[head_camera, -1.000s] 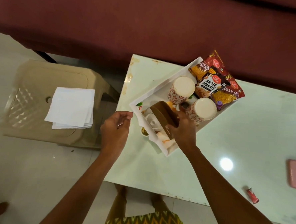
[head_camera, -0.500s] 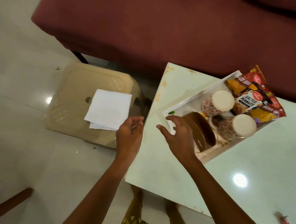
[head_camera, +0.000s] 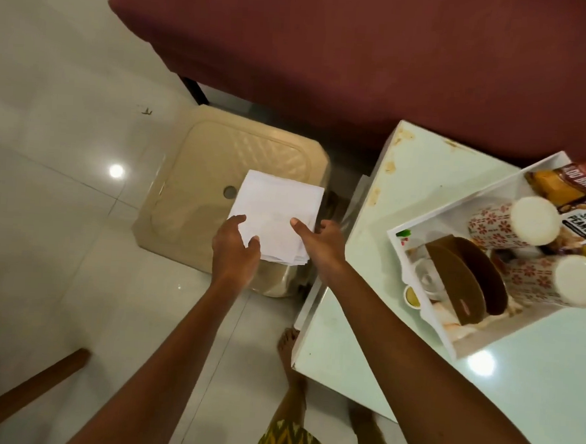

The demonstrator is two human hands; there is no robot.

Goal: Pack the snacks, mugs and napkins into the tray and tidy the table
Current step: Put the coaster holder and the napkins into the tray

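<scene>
A stack of white napkins (head_camera: 278, 210) lies on a beige plastic stool (head_camera: 251, 150) to the left of the table. My left hand (head_camera: 236, 249) covers the stack's near left corner, thumb and forefinger on top. My right hand (head_camera: 323, 244) clasps the near right edge, thumb on top and fingers around the side. On the table, the white tray (head_camera: 457, 202) holds two patterned mugs (head_camera: 501, 222) (head_camera: 535, 278) lying on their sides, snack packets (head_camera: 574, 191) at its far end and a brown holder (head_camera: 462, 283) at its near end.
The pale green table (head_camera: 381, 330) has its corner close to my right forearm. A maroon sofa (head_camera: 363, 54) runs along the back. A small yellow-filled cup (head_camera: 412, 296) sits against the tray's near rim. A wooden leg (head_camera: 23, 397) crosses the floor at lower left.
My right hand left the brown holder in the tray. Both hands swung left off the table onto the napkin stack on the stool, and the view turned left with them.
</scene>
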